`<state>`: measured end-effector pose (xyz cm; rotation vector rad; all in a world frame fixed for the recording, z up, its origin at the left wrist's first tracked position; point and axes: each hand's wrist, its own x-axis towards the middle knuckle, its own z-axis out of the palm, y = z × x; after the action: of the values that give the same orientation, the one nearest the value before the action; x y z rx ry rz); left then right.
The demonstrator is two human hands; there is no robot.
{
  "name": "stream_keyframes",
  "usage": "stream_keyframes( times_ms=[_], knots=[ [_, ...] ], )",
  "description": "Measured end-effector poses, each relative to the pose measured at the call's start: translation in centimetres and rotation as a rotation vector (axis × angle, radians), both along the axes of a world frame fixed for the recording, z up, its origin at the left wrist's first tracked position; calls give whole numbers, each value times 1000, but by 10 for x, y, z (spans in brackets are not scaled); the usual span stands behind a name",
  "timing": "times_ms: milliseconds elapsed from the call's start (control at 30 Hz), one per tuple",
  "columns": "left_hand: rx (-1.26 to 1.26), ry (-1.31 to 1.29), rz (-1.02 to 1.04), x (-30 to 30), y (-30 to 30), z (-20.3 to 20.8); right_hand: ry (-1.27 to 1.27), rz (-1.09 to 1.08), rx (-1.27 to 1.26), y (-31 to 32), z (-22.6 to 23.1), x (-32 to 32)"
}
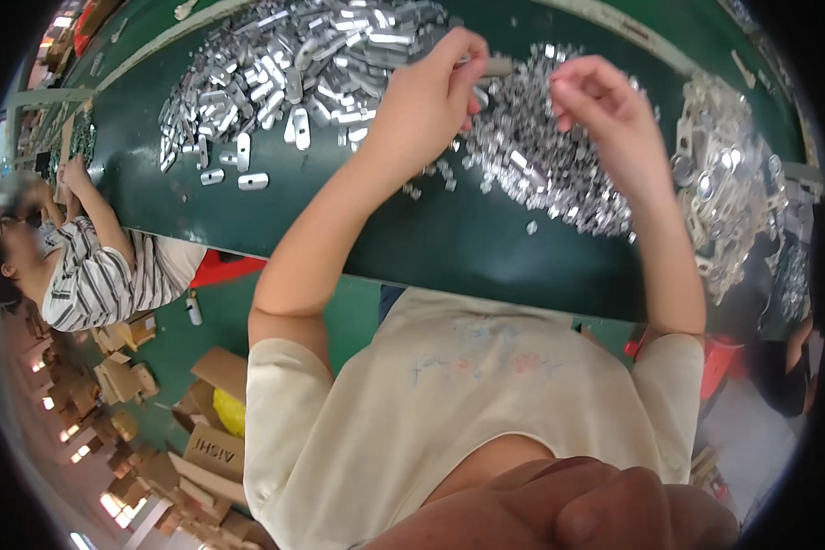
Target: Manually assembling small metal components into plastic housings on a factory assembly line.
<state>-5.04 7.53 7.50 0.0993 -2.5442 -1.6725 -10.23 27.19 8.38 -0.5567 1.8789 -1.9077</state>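
The left hand (pixel 431 87) is bent around one end of a small grey bar (pixel 498 67), and it seems to pinch it between thumb and fingers; the other end points out towards the right hand (pixel 605 105). This right hand hangs apart from the bar, its fingers curled and thumb near the fingertips; if some small piece is between them, I am not able to see.

The bar is above the left part of a heap of small shiny pieces (pixel 541 147). I judge it light and stiff, probably smooth, so it may slip or turn if the pinch is weak; breaking seems unlikely. A good hold would be on its two long sides, near one end.

Farther to the left, a heap of oblong silver plates (pixel 321 69) covers the dark green counter (pixel 238 218). To the right lies a heap of pale, translucent pieces (pixel 729 179), perhaps softer.
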Motion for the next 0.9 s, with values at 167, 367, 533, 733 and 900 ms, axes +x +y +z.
stream_keyframes(
  times_ms=[167,367,533,733,900],
  knots=[
    [427,-7,-212,15,8,-5,-209,48,-115,24,6,19],
    [627,42,-237,28,23,-10,-175,-95,-30,34,-2,41],
    [786,-157,-154,39,36,-7,-46,-93,-1,32,-6,48],
    [678,-1,-206,46,42,-19,907,-48,326,31,-12,53],
    [623,47,-168,53,42,-24,1317,5,518,25,-13,59]
  ],
)
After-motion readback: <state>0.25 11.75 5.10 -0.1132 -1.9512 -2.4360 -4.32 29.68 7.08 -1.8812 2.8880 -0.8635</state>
